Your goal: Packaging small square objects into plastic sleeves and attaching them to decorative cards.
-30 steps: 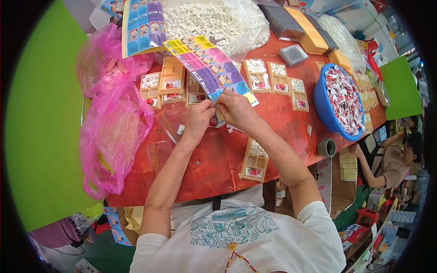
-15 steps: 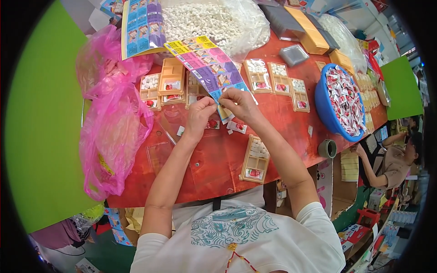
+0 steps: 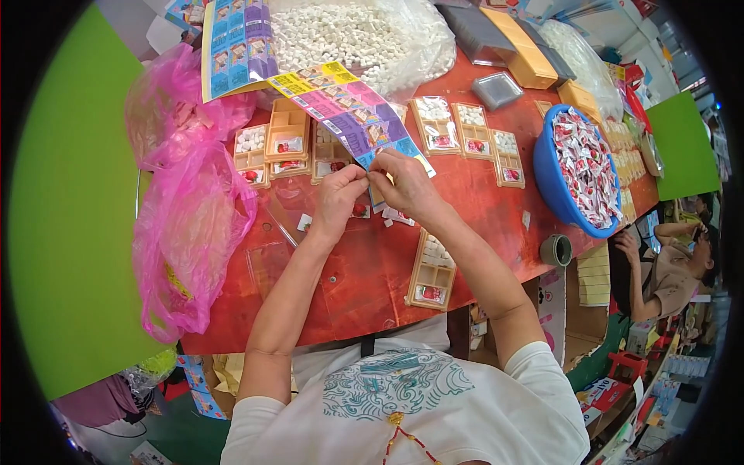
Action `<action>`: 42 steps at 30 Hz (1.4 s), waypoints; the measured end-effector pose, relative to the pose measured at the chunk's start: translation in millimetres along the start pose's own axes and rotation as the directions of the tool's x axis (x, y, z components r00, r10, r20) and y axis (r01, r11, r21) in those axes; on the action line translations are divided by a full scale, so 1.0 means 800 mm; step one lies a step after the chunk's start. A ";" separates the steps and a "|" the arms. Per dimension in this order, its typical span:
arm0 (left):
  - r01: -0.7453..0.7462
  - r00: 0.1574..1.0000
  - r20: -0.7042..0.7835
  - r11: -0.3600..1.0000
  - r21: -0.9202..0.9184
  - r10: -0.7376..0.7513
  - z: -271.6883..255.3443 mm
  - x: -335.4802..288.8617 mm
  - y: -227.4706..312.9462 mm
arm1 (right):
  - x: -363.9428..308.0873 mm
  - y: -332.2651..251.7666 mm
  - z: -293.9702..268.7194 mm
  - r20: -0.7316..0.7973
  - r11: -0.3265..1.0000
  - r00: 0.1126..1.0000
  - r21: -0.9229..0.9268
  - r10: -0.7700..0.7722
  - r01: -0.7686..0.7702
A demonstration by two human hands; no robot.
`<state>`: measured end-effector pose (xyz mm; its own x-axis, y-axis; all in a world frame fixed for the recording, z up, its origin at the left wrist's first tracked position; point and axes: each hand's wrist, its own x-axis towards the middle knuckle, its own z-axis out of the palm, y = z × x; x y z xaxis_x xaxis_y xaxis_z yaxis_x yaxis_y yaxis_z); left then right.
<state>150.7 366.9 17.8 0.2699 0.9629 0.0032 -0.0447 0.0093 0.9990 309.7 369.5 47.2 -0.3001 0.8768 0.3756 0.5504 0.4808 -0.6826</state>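
Between my two hands hangs a long printed sticker sheet (image 3: 356, 110) in yellow, pink, purple and blue bands, its near end at my fingertips. My left hand (image 3: 339, 203) pinches that end. My right hand (image 3: 404, 184) is closed beside it, with fingertips pressed together on the same edge. What lies right between the fingertips is too small to make out. Just under my hands are small red-and-white sachets (image 3: 398, 216). Closer to me, a cream compartment tray (image 3: 422, 277) holds white cubes and one sachet.
More filled trays (image 3: 435, 124) stand in a row beyond my hands. Further back lies a clear bag of white cubes (image 3: 341, 35). A blue basin (image 3: 546, 174) of sachets is at right, near a grey cup (image 3: 556, 250). Pink plastic bags (image 3: 190, 209) cover the left. A co-worker (image 3: 670, 267) sits far right.
The head view has shifted slightly. My right hand has moved a little toward the left hand at the sheet's near end. At far right, the co-worker's hand has risen.
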 end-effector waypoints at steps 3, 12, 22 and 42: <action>0.012 1.000 0.004 0.986 -0.166 -0.011 0.001 0.002 -0.011 | -0.002 0.003 0.000 -0.004 1.000 1.000 0.025 0.003 -0.002; 0.154 0.986 0.123 0.885 -0.440 -0.110 -0.002 -0.002 -0.003 | -0.005 0.011 0.001 -0.017 0.996 1.000 0.084 0.016 -0.014; 0.061 0.997 0.055 0.967 -0.248 -0.049 0.002 -0.004 -0.005 | -0.009 -0.001 0.007 -0.035 0.999 0.999 -0.048 -0.012 0.011; 0.301 0.951 0.229 0.801 -0.517 -0.209 -0.015 -0.006 -0.017 | -0.028 0.012 0.008 -0.036 0.993 0.992 0.006 -0.120 0.120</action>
<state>138.2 365.1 3.3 0.4865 0.8516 -0.1950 -0.4521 0.4364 0.7779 316.7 354.5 28.7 -0.3354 0.8121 0.4775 0.5056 0.5828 -0.6361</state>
